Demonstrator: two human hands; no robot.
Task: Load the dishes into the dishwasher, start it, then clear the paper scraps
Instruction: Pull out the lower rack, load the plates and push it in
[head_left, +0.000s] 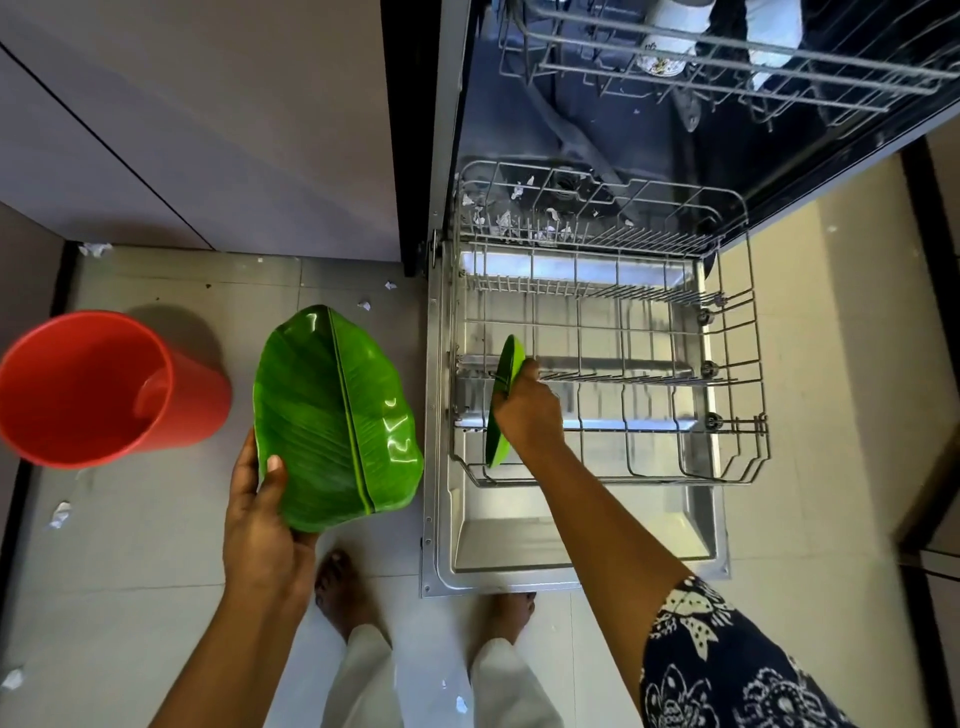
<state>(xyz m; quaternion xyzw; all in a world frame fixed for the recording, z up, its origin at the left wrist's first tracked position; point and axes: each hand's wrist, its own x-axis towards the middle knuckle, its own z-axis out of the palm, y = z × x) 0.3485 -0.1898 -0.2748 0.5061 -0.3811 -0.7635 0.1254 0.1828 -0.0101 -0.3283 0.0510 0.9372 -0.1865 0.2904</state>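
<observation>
Head view: the right hand (525, 413) gripped a green leaf-shaped plastic plate (510, 358) on edge in the grey wire lower rack (737, 460), best seated upright between tines before release, while the left hand (260, 514) clasped a second such plate (332, 415).

I am finding no words, numbers, brands or signs that I can read here. The white cup (662, 57) in the upper rack (737, 78) is showing a small printed decoration, but it is too blurred for me to tell whether it holds any letters.
</observation>
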